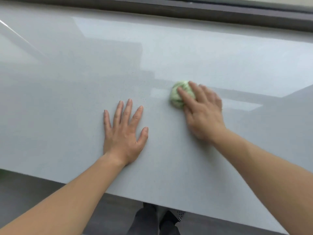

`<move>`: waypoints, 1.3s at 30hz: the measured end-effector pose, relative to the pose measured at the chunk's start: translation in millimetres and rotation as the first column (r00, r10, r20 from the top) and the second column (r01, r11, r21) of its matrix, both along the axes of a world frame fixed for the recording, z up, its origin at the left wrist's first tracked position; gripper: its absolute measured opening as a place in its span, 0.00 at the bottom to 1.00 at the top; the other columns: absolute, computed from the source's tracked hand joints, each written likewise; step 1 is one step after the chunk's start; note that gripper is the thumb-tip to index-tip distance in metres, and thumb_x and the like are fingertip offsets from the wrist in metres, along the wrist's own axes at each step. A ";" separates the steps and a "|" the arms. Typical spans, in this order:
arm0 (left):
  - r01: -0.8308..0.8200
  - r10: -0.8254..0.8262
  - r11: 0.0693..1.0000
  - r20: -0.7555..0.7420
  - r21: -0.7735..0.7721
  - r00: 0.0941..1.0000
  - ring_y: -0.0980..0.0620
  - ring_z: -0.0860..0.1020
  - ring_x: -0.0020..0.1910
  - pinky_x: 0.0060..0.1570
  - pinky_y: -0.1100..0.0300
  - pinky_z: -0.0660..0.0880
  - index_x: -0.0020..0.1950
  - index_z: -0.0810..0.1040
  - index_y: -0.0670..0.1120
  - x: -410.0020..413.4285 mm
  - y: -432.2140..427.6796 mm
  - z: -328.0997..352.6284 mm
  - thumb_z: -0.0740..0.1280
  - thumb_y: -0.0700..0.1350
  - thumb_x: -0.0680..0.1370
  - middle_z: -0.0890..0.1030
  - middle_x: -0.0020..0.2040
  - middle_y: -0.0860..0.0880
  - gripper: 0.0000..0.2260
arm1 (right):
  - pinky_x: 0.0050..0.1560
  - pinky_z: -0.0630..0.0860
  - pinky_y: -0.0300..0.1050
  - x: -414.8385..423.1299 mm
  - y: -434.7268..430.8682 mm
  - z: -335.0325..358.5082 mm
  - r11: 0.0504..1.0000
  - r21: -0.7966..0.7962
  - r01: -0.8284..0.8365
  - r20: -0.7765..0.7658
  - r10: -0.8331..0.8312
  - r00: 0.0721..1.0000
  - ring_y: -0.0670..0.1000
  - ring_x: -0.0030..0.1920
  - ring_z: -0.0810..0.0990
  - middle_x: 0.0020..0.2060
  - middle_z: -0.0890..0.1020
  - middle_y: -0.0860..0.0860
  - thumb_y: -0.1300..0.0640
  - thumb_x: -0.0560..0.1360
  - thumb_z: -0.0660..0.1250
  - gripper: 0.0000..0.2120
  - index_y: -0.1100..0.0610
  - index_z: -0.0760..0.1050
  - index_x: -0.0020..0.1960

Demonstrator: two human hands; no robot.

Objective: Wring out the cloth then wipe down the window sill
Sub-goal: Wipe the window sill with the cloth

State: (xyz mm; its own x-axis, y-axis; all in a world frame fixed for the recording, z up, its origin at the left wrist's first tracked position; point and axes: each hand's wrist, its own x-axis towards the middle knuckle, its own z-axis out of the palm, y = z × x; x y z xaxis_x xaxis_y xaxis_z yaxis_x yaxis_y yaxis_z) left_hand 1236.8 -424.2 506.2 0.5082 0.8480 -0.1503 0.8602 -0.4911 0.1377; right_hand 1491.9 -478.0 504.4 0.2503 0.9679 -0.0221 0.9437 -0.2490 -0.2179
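Forearms: both bare, reaching up from the bottom edge onto the sill; nearest the camera.
Legs/shoe: dark trousers (149, 221) and a dark shoe (176, 216) with pale dots, below the sill's near edge, between the two forearms.
Floor: grey floor (25, 197), lower left, under the sill edge.
Left hand: left hand (123, 131) flat, palm down on the sill, fingers (129, 107) spread wide, thumb angled out toward the right hand. Holds nothing.
Right hand: right hand (203, 112) palm down, blurred. Fingers fairly close together, laid over the cloth and pressing it to the surface; index and middle fingertips on top of the wad. Not curled round it as far as can be seen.
Cloth: pale green cloth (179, 94), bunched into a rounded wad, on the sill, under and just past the right fingertips. Its left part sticks out beyond the index finger. Well apart from the left fingertips, up and to their right.
Window sill: window sill (67, 73) wide, glossy, pale grey-white with fine speckle, reflections across it.
Window frame: dark window frame (169, 12) band along the far edge, well beyond both sets of fingertips.
Wetness: cannot tell whether cloth or sill is damp.
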 end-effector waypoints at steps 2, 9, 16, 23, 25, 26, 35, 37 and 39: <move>-0.003 0.003 1.000 0.045 0.013 0.999 0.49 0.45 0.81 0.76 0.37 0.41 0.80 0.56 0.55 0.1 -0.2 -1.6 0.50 0.61 0.78 0.51 0.82 0.50 0.30 | 0.73 0.51 0.56 38.0 30.2 4.2 0.982 -0.015 0.187 -0.031 -0.187 0.982 0.58 0.75 0.57 0.78 0.58 0.48 0.49 0.79 0.57 0.25 0.38 0.60 0.75; -0.152 0.121 0.986 0.346 0.063 0.930 0.44 0.66 0.72 0.74 0.40 0.51 0.71 0.71 0.49 46.3 55.4 9.5 0.58 0.56 0.76 0.71 0.71 0.44 0.25 | 0.74 0.47 0.57 -1.5 54.3 2.8 0.995 -0.004 0.100 -0.032 -0.100 0.994 0.58 0.76 0.53 0.78 0.56 0.47 0.50 0.79 0.54 0.26 0.38 0.57 0.76; -0.019 0.034 0.996 0.170 -0.091 0.985 0.48 0.41 0.80 0.76 0.42 0.36 0.80 0.54 0.55 133.4 132.6 0.1 0.49 0.58 0.79 0.46 0.82 0.47 0.29 | 0.73 0.50 0.56 97.2 122.2 4.6 0.947 0.010 0.321 -0.040 -0.320 0.947 0.57 0.75 0.56 0.76 0.59 0.48 0.48 0.78 0.53 0.25 0.37 0.58 0.75; -0.031 0.031 1.000 0.058 -0.003 0.998 0.47 0.40 0.80 0.76 0.40 0.39 0.81 0.51 0.54 139.6 132.3 -5.4 0.47 0.59 0.80 0.45 0.82 0.47 0.29 | 0.73 0.51 0.59 55.9 140.4 -0.3 0.993 0.019 0.118 0.008 -0.118 0.993 0.59 0.75 0.57 0.77 0.59 0.48 0.43 0.79 0.52 0.24 0.38 0.58 0.76; -0.024 0.024 1.000 0.048 -0.002 0.999 0.46 0.39 0.80 0.76 0.39 0.40 0.81 0.51 0.54 139.9 132.4 -5.2 0.47 0.59 0.80 0.44 0.82 0.47 0.29 | 0.73 0.52 0.57 76.8 145.3 3.4 1.000 0.016 -0.009 0.026 0.009 1.000 0.57 0.74 0.58 0.76 0.60 0.48 0.43 0.79 0.51 0.24 0.38 0.58 0.76; -0.023 0.023 1.000 0.048 -0.004 0.999 0.46 0.39 0.80 0.76 0.39 0.40 0.81 0.51 0.54 139.8 132.2 -5.0 0.47 0.59 0.80 0.44 0.82 0.47 0.29 | 0.73 0.52 0.57 91.5 152.8 3.9 1.000 0.019 0.013 0.032 -0.014 0.999 0.57 0.73 0.58 0.76 0.61 0.47 0.43 0.79 0.51 0.24 0.38 0.58 0.75; -0.024 0.024 1.000 0.050 0.005 0.998 0.46 0.40 0.80 0.76 0.39 0.41 0.81 0.52 0.53 141.3 131.7 -6.2 0.47 0.59 0.79 0.45 0.82 0.46 0.30 | 0.73 0.53 0.59 56.9 204.5 -3.7 0.989 0.078 0.129 0.006 -0.130 0.992 0.59 0.73 0.60 0.75 0.63 0.49 0.45 0.80 0.54 0.23 0.39 0.61 0.74; -0.025 0.025 1.000 0.048 0.010 0.999 0.46 0.40 0.80 0.76 0.38 0.41 0.81 0.52 0.53 141.1 131.9 -7.1 0.47 0.59 0.79 0.46 0.82 0.46 0.30 | 0.71 0.55 0.56 79.3 200.0 1.7 0.998 0.066 0.024 0.009 -0.025 1.000 0.58 0.71 0.62 0.74 0.65 0.48 0.44 0.80 0.54 0.22 0.38 0.62 0.74; -0.025 0.024 1.000 0.056 0.009 0.998 0.46 0.41 0.80 0.76 0.38 0.42 0.81 0.53 0.53 140.9 131.9 -7.3 0.48 0.59 0.79 0.46 0.82 0.46 0.30 | 0.70 0.55 0.55 112.1 190.6 3.3 0.997 0.059 0.053 0.016 -0.054 0.998 0.58 0.71 0.61 0.74 0.64 0.48 0.43 0.79 0.54 0.23 0.38 0.60 0.75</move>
State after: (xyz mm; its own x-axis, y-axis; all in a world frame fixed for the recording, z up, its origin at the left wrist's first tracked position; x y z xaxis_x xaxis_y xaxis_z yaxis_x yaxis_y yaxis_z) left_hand 1377.7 -292.4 498.9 0.4945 0.8617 -0.1142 0.8631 -0.4712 0.1817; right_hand 1604.0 -287.4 507.8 0.3012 0.9528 0.0388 0.9332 -0.2862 -0.2174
